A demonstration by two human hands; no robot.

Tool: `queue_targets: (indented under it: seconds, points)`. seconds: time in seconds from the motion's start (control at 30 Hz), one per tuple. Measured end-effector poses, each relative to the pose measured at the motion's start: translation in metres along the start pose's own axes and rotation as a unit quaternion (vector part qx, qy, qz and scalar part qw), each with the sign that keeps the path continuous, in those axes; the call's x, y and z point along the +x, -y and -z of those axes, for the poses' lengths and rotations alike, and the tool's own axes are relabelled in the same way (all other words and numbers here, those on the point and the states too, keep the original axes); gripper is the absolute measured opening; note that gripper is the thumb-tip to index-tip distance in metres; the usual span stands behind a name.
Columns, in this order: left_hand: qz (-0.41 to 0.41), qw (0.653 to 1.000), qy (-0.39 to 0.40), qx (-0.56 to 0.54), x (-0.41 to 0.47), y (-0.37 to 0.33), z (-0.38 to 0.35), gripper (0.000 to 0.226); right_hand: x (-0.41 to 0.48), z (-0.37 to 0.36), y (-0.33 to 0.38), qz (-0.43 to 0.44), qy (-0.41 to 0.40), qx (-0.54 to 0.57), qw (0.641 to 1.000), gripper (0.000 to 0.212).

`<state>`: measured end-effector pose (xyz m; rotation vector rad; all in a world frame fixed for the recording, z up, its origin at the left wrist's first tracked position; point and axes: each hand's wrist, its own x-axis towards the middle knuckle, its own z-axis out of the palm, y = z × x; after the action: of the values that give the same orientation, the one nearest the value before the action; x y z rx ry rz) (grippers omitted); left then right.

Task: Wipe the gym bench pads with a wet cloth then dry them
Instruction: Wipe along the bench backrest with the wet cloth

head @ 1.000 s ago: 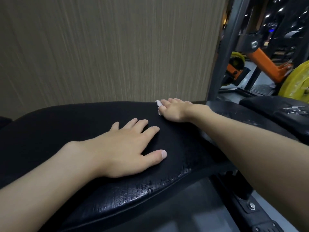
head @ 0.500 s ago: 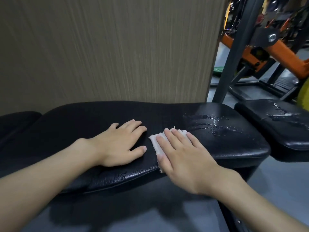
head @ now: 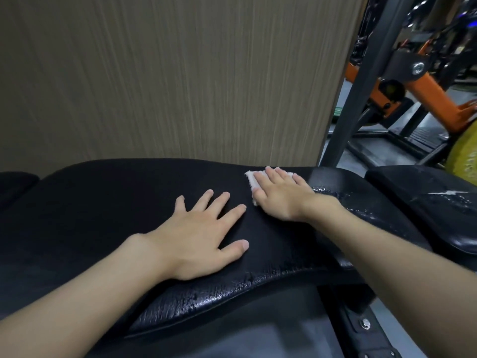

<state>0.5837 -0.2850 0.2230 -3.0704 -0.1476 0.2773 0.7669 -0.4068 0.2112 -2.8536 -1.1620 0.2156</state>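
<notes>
Wood-grain wall [head: 180,73] rose just behind the black pad [head: 103,202], with a dark post [head: 361,81] and orange gym gear [head: 433,91] off to the right; a second pad [head: 426,202] lay beside the first, streaked with water. The white cloth [head: 251,178] lay on the pad's far side, right of its middle, pinned flat under the right hand [head: 281,195]; that hand's fingers were straight and close together, pressing rather than clutching, so only the cloth's left and far edges showed. The left hand [head: 198,236] rested palm-down near the pad's middle, fingers spread and relaxed, holding nothing. Bright drops [head: 333,193] glistened just right of the right wrist, and the cracked front edge [head: 196,303] shone wet; whether the cloth was the wet one or the dry one could not be told. To do this step well, I judged, the palm should bear evenly on the cloth and travel in overlapping passes across the whole pad; the front edge would want extra pressure, since water likely sits in its cracks; the left hand should shift off any patch not yet covered; the cloth might bunch or slip from under flat fingers, so a thicker fold would help.
</notes>
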Motion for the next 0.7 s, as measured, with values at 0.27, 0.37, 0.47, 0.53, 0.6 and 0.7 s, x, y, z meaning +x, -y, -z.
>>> queue_targets:
  seconds: [0.27,0.37,0.47,0.53,0.6,0.7]
  points:
    - [0.011,1.0,0.012,-0.005,0.004,-0.003,0.001,0.084,0.023,0.004,-0.006,-0.018,-0.013,0.001,1.0,0.059]
    - [0.014,1.0,0.011,-0.015,0.005,-0.004,0.003,0.084,-0.012,-0.002,-0.007,0.013,-0.018,-0.006,1.0,0.057]
    - [0.017,1.0,0.014,-0.021,0.004,-0.005,0.005,0.086,-0.065,-0.006,-0.006,0.039,-0.034,-0.017,0.999,0.055]
    - [0.019,0.999,0.017,-0.02,0.004,-0.007,0.006,0.086,-0.103,-0.01,-0.005,0.045,-0.054,-0.04,0.997,0.063]
    - [0.019,0.999,0.02,-0.02,0.004,-0.008,0.007,0.087,-0.133,-0.012,-0.003,0.051,-0.056,-0.065,0.995,0.078]
    - [0.002,1.0,-0.001,-0.03,0.005,-0.009,0.007,0.094,-0.155,-0.013,-0.006,0.064,-0.049,-0.071,0.994,0.079]
